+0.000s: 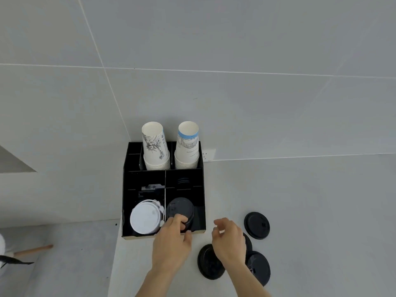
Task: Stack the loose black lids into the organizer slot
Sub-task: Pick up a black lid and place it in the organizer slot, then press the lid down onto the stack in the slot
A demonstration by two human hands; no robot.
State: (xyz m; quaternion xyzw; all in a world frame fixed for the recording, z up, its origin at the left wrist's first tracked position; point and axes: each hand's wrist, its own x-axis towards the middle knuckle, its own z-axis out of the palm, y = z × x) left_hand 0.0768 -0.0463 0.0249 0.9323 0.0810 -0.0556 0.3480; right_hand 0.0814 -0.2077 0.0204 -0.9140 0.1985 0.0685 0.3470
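Note:
A black organizer [201, 229] stands on the white counter against the wall. Its front right slot holds a stack of black lids [181, 207]. My left hand [172, 243] grips the near edge of that stack's top lid. My right hand [228, 239] hovers to the right of the organizer with curled fingers and nothing in it. Loose black lids lie on the counter: one to the right [257, 225], one below my right hand [207, 262], one by my wrist [259, 266], and another mostly hidden under the hand.
White lids [144, 218] fill the front left slot. Two stacks of paper cups [155, 146] [187, 146] stand upside down in the back slots. A wall socket [208, 155] sits behind the organizer. The counter's left edge [113, 258] drops off to the floor.

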